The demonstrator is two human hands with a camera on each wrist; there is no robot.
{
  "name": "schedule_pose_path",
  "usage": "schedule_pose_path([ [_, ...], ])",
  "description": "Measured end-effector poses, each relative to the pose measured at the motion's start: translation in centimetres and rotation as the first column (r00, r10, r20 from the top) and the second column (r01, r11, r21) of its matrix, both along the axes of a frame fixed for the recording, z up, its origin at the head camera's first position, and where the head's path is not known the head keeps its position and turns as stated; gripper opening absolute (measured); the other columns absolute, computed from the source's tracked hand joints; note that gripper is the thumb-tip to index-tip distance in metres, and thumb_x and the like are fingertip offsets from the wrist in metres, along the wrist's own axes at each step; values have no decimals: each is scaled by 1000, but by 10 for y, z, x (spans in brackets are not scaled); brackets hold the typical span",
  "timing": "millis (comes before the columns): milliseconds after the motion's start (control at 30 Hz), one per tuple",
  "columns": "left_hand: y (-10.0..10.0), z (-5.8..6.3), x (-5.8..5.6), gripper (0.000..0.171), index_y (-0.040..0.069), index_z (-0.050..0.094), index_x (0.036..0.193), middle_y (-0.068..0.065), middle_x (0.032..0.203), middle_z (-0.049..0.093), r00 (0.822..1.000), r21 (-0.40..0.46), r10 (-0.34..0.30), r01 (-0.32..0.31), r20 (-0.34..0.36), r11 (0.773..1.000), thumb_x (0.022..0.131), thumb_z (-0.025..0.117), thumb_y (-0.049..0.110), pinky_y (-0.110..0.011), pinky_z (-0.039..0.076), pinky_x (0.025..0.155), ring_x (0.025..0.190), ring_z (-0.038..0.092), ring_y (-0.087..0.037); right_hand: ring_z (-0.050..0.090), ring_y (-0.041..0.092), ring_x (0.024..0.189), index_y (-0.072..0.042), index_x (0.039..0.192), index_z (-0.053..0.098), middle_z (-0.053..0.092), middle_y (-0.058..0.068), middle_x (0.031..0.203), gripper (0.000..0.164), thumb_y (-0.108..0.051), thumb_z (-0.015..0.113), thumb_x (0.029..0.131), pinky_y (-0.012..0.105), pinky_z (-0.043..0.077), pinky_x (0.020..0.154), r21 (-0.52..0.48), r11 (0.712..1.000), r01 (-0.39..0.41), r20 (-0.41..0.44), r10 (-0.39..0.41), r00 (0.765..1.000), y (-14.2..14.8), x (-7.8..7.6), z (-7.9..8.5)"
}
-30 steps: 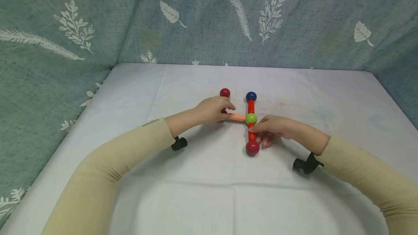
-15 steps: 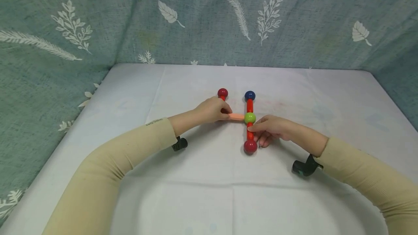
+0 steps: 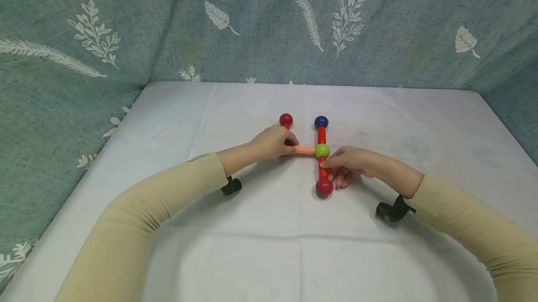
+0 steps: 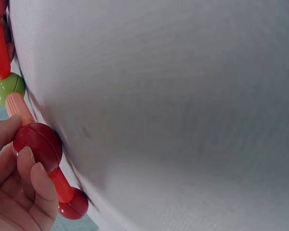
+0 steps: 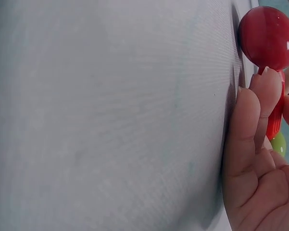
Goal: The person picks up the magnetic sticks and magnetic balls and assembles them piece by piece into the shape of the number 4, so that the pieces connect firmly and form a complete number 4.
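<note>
Balls and rods are joined into a toy frame on the table. My left hand holds a dark red ball, which the head view hides. From that ball a red rod runs back to another red ball, and a peach rod leads right to a green ball. Beyond the green ball, a red rod ends at a blue ball. Thumb and fingers of my right hand pinch the nearer red rod, between the green ball and a front red ball.
A white cloth with fold creases covers the table. Behind it and at the left hangs a blue-green leaf-print curtain. Black wrist cameras, one at the left wrist and one at the right wrist, hang near the cloth.
My left fingers have closed in around their ball, and the rear red ball has shifted slightly left. The right hand keeps its grip on the rod with hardly any movement.
</note>
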State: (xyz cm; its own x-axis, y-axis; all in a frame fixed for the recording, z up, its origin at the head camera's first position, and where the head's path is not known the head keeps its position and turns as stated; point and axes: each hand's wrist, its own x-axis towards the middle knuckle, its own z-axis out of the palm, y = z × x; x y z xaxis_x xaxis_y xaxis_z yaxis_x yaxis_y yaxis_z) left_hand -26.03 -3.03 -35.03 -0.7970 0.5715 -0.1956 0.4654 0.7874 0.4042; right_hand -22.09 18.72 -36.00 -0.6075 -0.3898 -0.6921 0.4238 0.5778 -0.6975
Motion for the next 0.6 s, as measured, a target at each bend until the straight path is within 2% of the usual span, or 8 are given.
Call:
schedule_pose_path([
  [300, -1, -1, 0, 23, 10, 69, 105, -1, 92, 66, 1000, 0, 12, -12, -8, 1000, 85, 66, 20, -23, 46, 75, 80, 52, -14, 58, 9, 51, -1, 94, 58, 61, 1, 64, 27, -28, 54, 91, 21, 50, 57, 5, 1000, -15, -20, 16, 1000, 2, -3, 1],
  [433, -3, -2, 2, 25, 10, 68, 108, -1, 95, 67, 1000, 25, 19, -19, -9, 1000, 85, 65, 20, -24, 46, 76, 81, 53, -14, 58, 10, 54, 1, 102, 57, 62, 1, 68, 31, -28, 54, 91, 22, 51, 60, 29, 999, -19, -46, 20, 999, 4, -3, 1],
  [533, -7, 2, 2, 28, 11, 67, 111, -1, 101, 66, 999, 54, 40, -39, -14, 998, 86, 65, 22, -27, 46, 79, 87, 54, -15, 60, 13, 60, 3, 110, 56, 64, 3, 73, 36, -27, 54, 91, 24, 52, 64, 87, 996, -20, -114, 29, 993, 9, -5, 4],
  [600, -13, 6, 1, 29, 11, 66, 113, -2, 106, 65, 998, 80, 64, -61, -29, 995, 86, 64, 23, -30, 45, 84, 95, 55, -17, 60, 15, 66, 3, 115, 55, 64, 5, 81, 39, -28, 54, 91, 27, 52, 69, 153, 988, -10, -207, 42, 977, 16, -7, 9],
])
